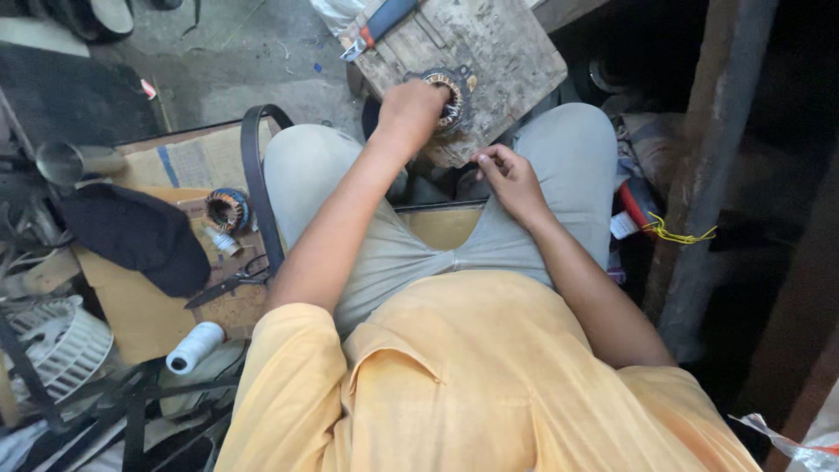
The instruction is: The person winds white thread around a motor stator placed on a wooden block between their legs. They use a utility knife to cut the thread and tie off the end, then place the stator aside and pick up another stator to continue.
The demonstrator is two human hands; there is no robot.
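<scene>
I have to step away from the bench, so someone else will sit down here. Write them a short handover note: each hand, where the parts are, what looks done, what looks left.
Left hand: fingers closed on the round motor stator, which sits on the worn wooden block ahead of the knees.
Right hand: resting on the right thigh, fingers pinched together; whether it holds anything, I cannot tell.
Nearby: a second wound stator, scissors and a white thread spool lie on the cardboard to the left.
Done: stator is placed on the block, copper coils visible.
Left: how far its winding is finished cannot be judged from this view.
</scene>
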